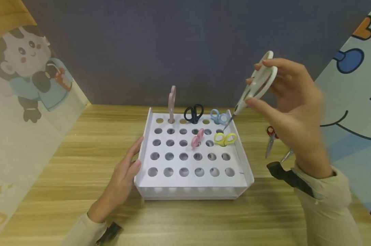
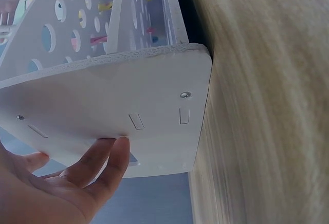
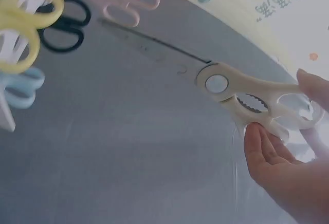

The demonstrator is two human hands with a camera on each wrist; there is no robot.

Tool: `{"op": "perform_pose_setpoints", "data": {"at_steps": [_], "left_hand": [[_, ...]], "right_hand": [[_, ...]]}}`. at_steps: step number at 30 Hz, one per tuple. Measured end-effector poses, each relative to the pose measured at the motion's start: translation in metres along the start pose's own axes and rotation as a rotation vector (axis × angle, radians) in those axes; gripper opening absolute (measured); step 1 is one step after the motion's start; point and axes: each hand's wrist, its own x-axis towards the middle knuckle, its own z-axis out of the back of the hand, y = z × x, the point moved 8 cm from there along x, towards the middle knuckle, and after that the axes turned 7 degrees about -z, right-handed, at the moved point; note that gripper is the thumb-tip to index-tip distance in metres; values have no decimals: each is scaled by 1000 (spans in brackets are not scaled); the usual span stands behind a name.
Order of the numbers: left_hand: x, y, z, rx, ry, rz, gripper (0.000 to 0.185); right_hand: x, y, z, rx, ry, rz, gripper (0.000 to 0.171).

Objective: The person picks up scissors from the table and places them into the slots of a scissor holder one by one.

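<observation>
A white rack (image 1: 190,186) with rows of round holes stands on the wooden table. Black scissors (image 1: 193,113), blue scissors (image 1: 219,117), yellow scissors (image 1: 224,139), pink scissors (image 1: 197,138) and a tall pink-handled pair (image 1: 172,103) stick out of its holes. My right hand (image 1: 291,109) pinches white-handled scissors (image 1: 257,83) above the rack's far right corner, blades pointing down toward a hole near the blue pair. My left hand (image 1: 122,177) rests with straight fingers against the rack's left side wall (image 2: 118,116). In the right wrist view the white scissors (image 3: 247,93) are held by thumb and fingers.
Red-handled scissors (image 1: 271,138) and another pair's blades (image 1: 287,155) lie on the table right of the rack, partly behind my right arm. Cartoon-printed panels (image 1: 25,89) wall both sides and a dark backdrop (image 1: 185,44) closes the back.
</observation>
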Motion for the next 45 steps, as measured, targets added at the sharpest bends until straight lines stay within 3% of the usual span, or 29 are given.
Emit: {"op": "perform_pose_setpoints", "data": {"at_steps": [11, 20, 28, 36, 45], "left_hand": [[0, 0, 0, -21, -1, 13, 59], [0, 0, 0, -4, -1, 24, 58], [0, 0, 0, -1, 5, 8, 58], [1, -2, 0, -5, -5, 1, 58], [0, 0, 0, -15, -6, 11, 58]], "right_hand": [[8, -3, -38, -1, 114, 24, 59], [8, -16, -74, -116, 188, 45, 59], [10, -37, -104, -190, 311, 56, 59], [9, -60, -125, -282, 378, -23, 58], [-5, -82, -143, -442, 490, -44, 57]]}}
